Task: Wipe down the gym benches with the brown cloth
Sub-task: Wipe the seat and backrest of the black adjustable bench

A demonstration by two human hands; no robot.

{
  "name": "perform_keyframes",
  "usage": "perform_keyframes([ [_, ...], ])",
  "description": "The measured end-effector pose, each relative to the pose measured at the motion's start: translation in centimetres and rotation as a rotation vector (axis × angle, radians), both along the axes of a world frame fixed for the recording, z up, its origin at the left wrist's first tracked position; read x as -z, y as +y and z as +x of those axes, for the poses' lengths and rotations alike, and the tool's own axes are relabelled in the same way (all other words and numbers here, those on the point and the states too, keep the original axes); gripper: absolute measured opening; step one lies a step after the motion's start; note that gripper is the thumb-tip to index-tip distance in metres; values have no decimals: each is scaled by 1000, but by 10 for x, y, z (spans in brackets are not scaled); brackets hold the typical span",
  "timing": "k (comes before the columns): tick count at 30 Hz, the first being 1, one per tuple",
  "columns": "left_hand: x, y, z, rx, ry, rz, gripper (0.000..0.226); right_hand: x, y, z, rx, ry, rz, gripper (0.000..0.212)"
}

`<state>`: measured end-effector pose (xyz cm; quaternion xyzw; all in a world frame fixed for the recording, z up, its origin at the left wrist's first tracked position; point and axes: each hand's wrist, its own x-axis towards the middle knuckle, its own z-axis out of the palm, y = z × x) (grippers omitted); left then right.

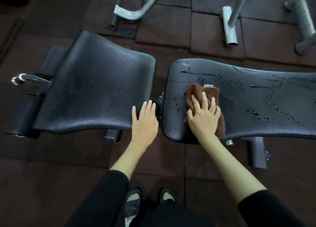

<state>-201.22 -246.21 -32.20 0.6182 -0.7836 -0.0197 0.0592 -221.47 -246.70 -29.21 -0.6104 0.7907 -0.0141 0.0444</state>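
Brown cloth point(196, 90) was pressed on the wet right bench pad point(256, 98), mid-wipe
It was held flat near the pad's left end by the right hand point(203, 119), fingers spread; the left hand point(145, 122) was rested flat on the left pad point(95, 83); a rightward stroke over the droplets point(251, 109) was judged due next

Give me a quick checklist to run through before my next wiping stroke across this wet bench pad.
1. The brown cloth lies flat on the right pad: ok.
2. The right hand presses the cloth with spread fingers: ok.
3. The left hand rests on the left pad, out of the stroke path: ok.
4. Right pad dry: not ok. Droplets spread to the right of the cloth.
5. Left pad free of drops: ok.
6. Cloth dry enough to absorb: cannot tell.
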Motion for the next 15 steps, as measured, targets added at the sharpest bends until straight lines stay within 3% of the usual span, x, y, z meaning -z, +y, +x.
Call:
perform_keyframes([
  [8, 5, -8, 18, -44, -39, -33, 53, 7, 3, 38, -307, 30, 18, 54],
  [12, 4, -7, 19, -39, -63, -46, 53, 7, 25, 19, -583, 40, 51, 53],
  [15, 5, -7, 20, -39, -57, -54, 52, 2, 43, -17, -590, 58, 23, 54],
])
